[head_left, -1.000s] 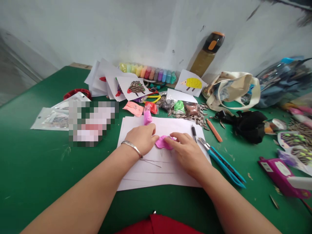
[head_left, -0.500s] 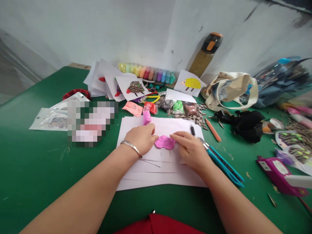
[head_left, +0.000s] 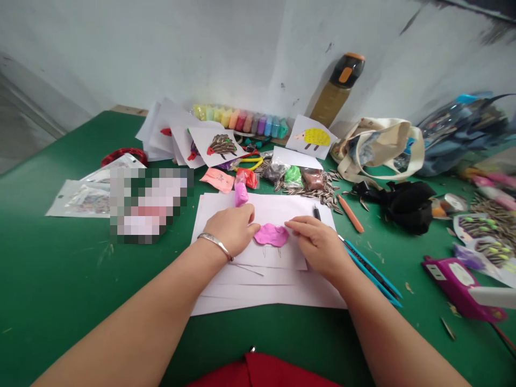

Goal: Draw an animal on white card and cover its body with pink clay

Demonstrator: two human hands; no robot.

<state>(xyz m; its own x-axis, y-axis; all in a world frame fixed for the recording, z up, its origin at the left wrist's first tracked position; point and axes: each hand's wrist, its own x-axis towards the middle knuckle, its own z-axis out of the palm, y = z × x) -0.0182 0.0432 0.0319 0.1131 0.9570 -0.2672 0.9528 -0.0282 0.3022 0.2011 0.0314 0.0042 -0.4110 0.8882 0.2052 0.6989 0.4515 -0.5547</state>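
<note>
A flat, uneven piece of pink modelling clay (head_left: pixel 271 235) lies on a small white paper sheet (head_left: pixel 278 260). Short pencil-drawn lines show on the sheet just below the clay. At the clay's left edge is the thumb of my left hand (head_left: pixel 234 228); its other fingers bend down onto the paper, with thumb and index finger apart. My right hand (head_left: pixel 316 244) has its fingers stretched out, tips by the upper right edge of the clay, and grips nothing. A pink clay packet (head_left: pixel 241 194) lies just beyond my left hand.
Larger paper sheets (head_left: pixel 250 295) lie underneath. At right are a black pen (head_left: pixel 316 213), a blue cutter (head_left: pixel 373 271) and an orange stick (head_left: pixel 350 214). Behind lie sunflower seeds (head_left: pixel 318 191), clay packets (head_left: pixel 293 176) and hedgehog pictures (head_left: pixel 220 148). A bottle (head_left: pixel 338 86) stands by the wall.
My right fingertips have drawn slightly to the right, away from the clay's edge. My left hand keeps its place beside the clay. The whole view has shifted a little.
</note>
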